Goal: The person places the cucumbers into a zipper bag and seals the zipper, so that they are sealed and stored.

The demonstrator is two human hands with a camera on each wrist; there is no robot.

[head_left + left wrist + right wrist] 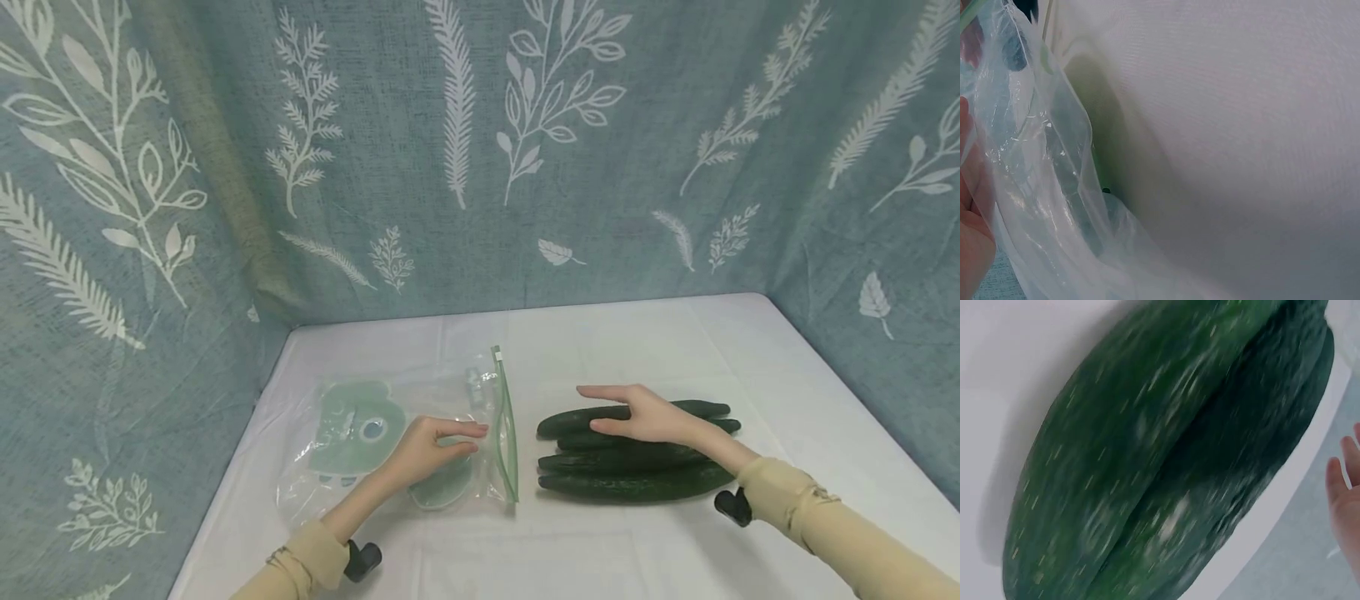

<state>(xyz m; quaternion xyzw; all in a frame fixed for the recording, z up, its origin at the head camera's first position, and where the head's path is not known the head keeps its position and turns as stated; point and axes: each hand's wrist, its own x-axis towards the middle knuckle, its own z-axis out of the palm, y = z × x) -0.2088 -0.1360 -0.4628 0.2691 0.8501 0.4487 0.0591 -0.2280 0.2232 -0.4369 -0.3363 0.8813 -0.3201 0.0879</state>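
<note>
A clear zip bag [356, 433] with a green cartoon print lies on the table at the left. Its green zip strip [513, 467] faces right and bows apart along the middle. My left hand [427, 446] is over the bag near that mouth, thumb and fingers extended with a gap between them. Several dark green cucumbers [630, 485] lie side by side to the right of the bag. Over the rear ones is my right hand [648, 415], fingers stretched out and thumb apart. In the right wrist view, cucumbers [1147, 444] fill the middle, with the hand [1349, 500] at the right edge.
A white cloth covers the table [562, 550]. Blue-grey curtains [465, 250] with white leaf patterns stand behind it and on both sides. Dark wrist-worn devices sit under both beige sleeves [787, 492].
</note>
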